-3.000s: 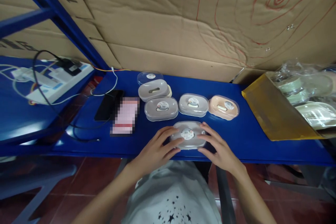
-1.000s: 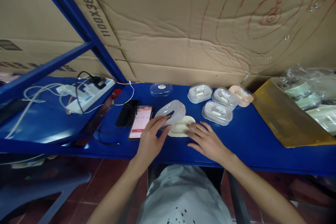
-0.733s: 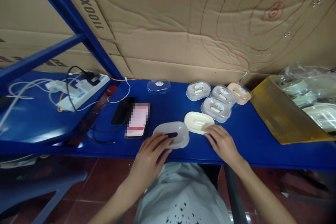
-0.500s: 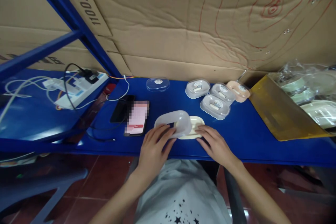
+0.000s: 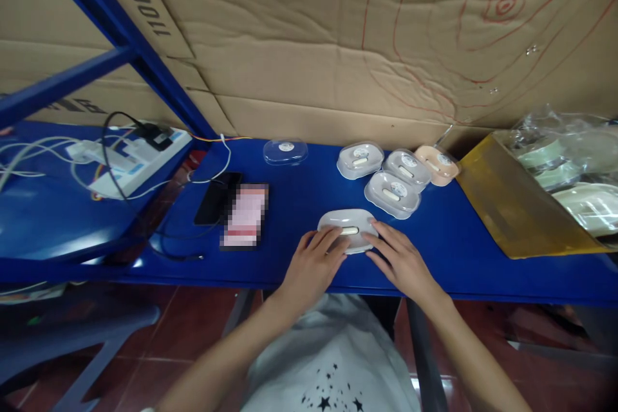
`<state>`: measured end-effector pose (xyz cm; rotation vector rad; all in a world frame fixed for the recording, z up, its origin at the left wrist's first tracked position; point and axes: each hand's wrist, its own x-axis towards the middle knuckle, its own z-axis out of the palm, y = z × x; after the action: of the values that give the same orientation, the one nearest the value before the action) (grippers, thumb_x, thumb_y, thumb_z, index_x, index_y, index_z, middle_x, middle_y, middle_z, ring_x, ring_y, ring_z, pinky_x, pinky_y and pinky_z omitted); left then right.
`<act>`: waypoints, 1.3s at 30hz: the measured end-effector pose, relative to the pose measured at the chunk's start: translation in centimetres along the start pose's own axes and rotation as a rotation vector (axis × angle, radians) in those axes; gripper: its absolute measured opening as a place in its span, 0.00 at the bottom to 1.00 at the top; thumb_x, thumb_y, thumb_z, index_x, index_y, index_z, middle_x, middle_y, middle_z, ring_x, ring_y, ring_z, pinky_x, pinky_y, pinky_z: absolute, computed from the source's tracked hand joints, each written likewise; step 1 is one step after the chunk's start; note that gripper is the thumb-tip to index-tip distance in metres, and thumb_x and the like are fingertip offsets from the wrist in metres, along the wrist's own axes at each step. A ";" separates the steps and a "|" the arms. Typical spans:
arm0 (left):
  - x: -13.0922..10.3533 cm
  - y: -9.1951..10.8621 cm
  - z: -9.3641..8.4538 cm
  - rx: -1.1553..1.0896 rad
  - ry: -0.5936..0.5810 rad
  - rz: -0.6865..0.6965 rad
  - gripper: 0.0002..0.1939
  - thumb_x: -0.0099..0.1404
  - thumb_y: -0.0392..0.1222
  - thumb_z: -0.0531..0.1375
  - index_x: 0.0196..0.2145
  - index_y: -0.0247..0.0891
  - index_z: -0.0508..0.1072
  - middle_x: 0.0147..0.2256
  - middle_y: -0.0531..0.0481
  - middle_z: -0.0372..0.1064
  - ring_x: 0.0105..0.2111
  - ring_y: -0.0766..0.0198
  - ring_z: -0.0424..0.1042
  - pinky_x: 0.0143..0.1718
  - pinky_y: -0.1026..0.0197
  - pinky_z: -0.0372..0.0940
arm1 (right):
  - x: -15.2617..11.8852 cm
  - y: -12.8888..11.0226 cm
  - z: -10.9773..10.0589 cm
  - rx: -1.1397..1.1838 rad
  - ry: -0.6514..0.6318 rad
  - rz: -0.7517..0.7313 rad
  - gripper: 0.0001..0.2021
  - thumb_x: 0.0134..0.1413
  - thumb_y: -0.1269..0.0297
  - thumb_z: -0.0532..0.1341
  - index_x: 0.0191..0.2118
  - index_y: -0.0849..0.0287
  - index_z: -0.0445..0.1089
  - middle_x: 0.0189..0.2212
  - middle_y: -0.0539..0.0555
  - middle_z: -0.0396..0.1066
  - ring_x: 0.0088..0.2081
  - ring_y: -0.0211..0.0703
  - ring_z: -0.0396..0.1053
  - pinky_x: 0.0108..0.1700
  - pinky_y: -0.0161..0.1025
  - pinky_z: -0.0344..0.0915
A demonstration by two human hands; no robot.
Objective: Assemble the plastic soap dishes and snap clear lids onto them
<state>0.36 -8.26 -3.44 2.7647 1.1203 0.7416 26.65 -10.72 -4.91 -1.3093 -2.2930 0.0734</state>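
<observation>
In front of me lies a soap dish (image 5: 363,221) made of a pale grey oval tray, with a cream strip showing through its middle slot. The cream base beneath is mostly hidden by the tray. My left hand (image 5: 315,265) grips the dish at its left end, fingers over the rim. At the right end, my right hand (image 5: 400,259) has its fingertips on the rim and its thumb at the near edge. Behind it stand several similar soap dishes under clear lids, such as a grey one (image 5: 393,196) and a peach one (image 5: 438,166).
A loose clear lid (image 5: 285,152) with a round sticker lies at the back. Left of my hands are a lit phone (image 5: 245,215) and a dark phone (image 5: 212,198) with cables. A power strip (image 5: 145,164) is farther left. At right, an open yellowish box (image 5: 519,206) holds wrapped dishes.
My left hand has moved right with the grey tray, which now sits over the cream base. Its slot lines up with the cream strip. My right hand stays at the right end.
</observation>
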 end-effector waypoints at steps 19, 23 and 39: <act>14.8 -20.2 -4.4 0.205 -0.401 -0.499 0.41 0.70 0.61 0.67 0.74 0.44 0.62 0.71 0.29 0.59 0.71 0.27 0.57 0.64 0.29 0.60 | -0.2 -1.2 -0.3 -0.094 0.007 0.013 0.26 0.75 0.61 0.58 0.74 0.50 0.61 0.72 0.63 0.61 0.66 0.60 0.70 0.61 0.58 0.74; 12.3 -15.6 -4.3 0.157 -0.293 -0.372 0.29 0.80 0.56 0.54 0.73 0.46 0.64 0.69 0.39 0.66 0.67 0.40 0.66 0.66 0.38 0.62 | -0.3 -1.2 -0.1 -0.075 0.008 0.050 0.29 0.75 0.60 0.59 0.76 0.48 0.56 0.73 0.64 0.59 0.66 0.61 0.70 0.61 0.58 0.75; 3.5 -1.6 -1.7 0.074 -0.076 0.134 0.22 0.78 0.48 0.61 0.66 0.43 0.71 0.63 0.37 0.72 0.61 0.45 0.73 0.62 0.38 0.66 | -0.3 -1.0 0.2 -0.056 0.016 0.126 0.35 0.76 0.56 0.58 0.80 0.42 0.44 0.77 0.66 0.49 0.61 0.60 0.74 0.58 0.59 0.76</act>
<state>0.76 -4.93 -0.87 2.9266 0.9764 0.6133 25.92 -11.46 -4.91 -1.4764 -2.2121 0.0413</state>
